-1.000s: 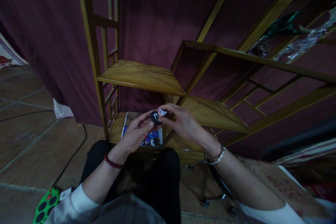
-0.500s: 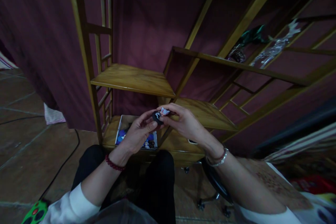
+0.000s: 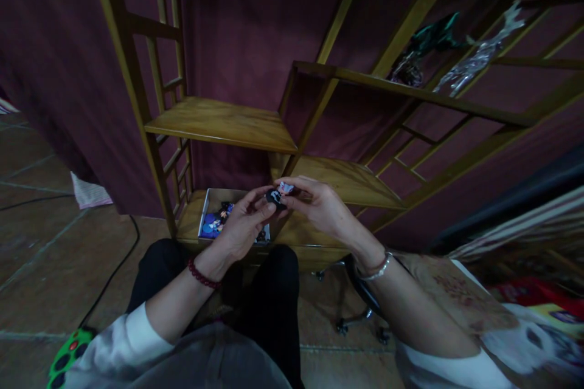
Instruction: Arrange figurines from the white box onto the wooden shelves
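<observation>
A small figurine [image 3: 285, 188] with a pale head and a dark round base is held between both hands, in front of the wooden shelves. My left hand [image 3: 246, 222] is closed on the dark base with thumb and fingers. From the right, my right hand [image 3: 319, 203] pinches the figurine near its head. Below and behind my left hand, a white box [image 3: 203, 213] sits on the lowest shelf, with several small blue, black and white figures [image 3: 214, 222] inside. My left hand and forearm cover part of the box.
A wooden shelf unit [image 3: 223, 121] stands ahead, with silver and green shiny ornaments [image 3: 479, 61] on its upper right shelf. At lower right is a wheeled chair [image 3: 365, 292] beside a patterned surface [image 3: 456, 292]. A cable [image 3: 123, 267] and a green object with dark buttons [image 3: 70, 355] are at left.
The view has shifted a little, so the shelves appear higher and farther left. Both hands still hold the figurine, its base now turned slightly, and more of the box's left side shows.
</observation>
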Available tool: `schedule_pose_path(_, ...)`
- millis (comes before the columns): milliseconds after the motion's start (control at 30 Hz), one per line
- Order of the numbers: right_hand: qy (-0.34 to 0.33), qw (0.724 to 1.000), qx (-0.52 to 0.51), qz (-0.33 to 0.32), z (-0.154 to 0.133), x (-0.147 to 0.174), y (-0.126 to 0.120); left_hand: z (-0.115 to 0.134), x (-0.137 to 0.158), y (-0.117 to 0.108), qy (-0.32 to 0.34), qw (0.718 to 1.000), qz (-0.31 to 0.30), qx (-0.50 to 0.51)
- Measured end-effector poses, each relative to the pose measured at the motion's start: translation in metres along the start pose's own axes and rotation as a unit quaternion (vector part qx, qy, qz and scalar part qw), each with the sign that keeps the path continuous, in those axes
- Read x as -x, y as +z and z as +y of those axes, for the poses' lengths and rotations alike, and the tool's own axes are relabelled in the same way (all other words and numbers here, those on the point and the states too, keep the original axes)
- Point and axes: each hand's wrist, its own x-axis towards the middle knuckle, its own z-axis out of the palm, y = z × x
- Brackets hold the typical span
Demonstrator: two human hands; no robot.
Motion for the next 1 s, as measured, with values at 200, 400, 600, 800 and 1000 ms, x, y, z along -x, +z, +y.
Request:
schedule_pose_path(200, 0.006, 1.0, 0.0, 0.006, 0.009, 0.004, 0.012, -0.007, 0.004, -0.004, 0.006, 1.0, 0.02, -0.007)
schedule_pose_path(400, 0.001, 1.0, 0.009, 0.02, 0.009, 0.004, 0.018, -0.01, 0.006, -0.008, 0.027, 0.998, 0.034, -0.043)
schedule_pose_path(600, 0.001, 0.999, 0.039, 0.025, 0.005, 0.004, 0.02, -0.013, 0.006, -0.014, 0.053, 0.994, 0.046, -0.082)
schedule_pose_path(800, 0.005, 0.998, 0.05, 0.036, 0.001, 0.003, 0.025, -0.013, 0.007, -0.018, 0.075, 0.983, 0.065, -0.153)
schedule_pose_path(1000, 0.005, 0.998, 0.048, 0.05, 0.003, 0.004, 0.031, -0.015, 0.005, -0.023, 0.104, 0.967, 0.085, -0.215)
